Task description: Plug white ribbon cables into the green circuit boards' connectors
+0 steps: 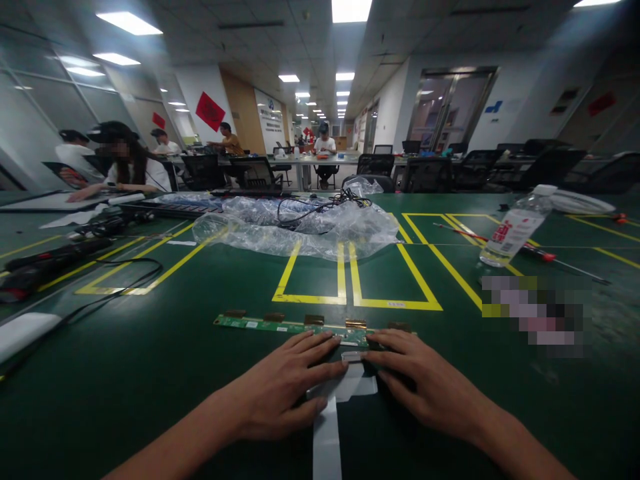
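A long narrow green circuit board (260, 324) with several brown tabs along its far edge lies on the green mat in front of me. A flat white ribbon cable (327, 427) runs from its right end toward me. My left hand (285, 387) lies flat with fingers stretched out, fingertips on the board's right part and palm beside the cable. My right hand (413, 377) also lies flat, fingers pressing on the board's right end and the cable's connector (351, 357).
Crumpled clear plastic wrap (300, 230) with black cables lies beyond yellow floor-tape boxes (350, 293). A plastic bottle (515, 227) and red-handled screwdrivers (540, 253) sit at the right. Black tools and cables (45, 263) are at the left. People sit at far tables.
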